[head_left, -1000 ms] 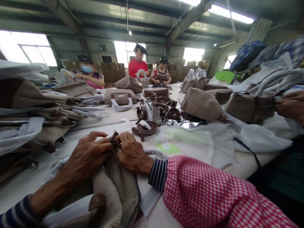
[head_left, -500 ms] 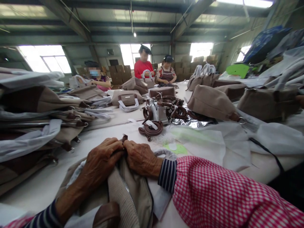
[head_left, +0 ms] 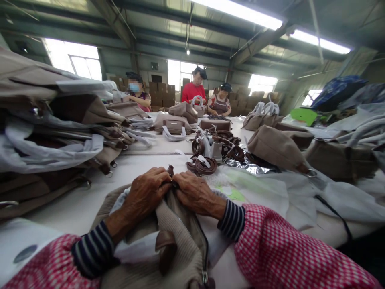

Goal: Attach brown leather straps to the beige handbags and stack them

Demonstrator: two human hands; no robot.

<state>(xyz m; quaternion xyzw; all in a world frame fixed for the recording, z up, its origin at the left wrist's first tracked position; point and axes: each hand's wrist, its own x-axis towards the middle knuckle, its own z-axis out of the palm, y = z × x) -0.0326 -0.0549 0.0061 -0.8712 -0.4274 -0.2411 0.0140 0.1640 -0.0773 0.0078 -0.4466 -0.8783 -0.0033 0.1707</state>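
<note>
A taupe ribbed handbag (head_left: 183,245) lies in front of me, its long zip running towards me and a metal zip pull (head_left: 205,277) at the near end. My left hand (head_left: 147,192) is closed on the bag's far end, left of the zip. From the other side, my right hand (head_left: 197,193) pinches the same end, and the fingertips of both hands nearly meet. Just beyond them a small brown leather tab (head_left: 170,170) sticks up. What lies right under the fingertips is hidden. A handle in white wrapping (head_left: 136,247) and a brown leather piece (head_left: 166,249) rest across the bag.
Stacked taupe bags (head_left: 99,108) rise at the left. Coiled brown straps (head_left: 206,164) lie beyond my hands, with more bags (head_left: 276,146) at the right. White wrapping sheets (head_left: 264,192) cover the right side of the table. Three people work at the far end.
The view has swung left, so the scene sits further right. Both hands keep their hold at the bag's far end, and more of its near end and zip pull shows.
</note>
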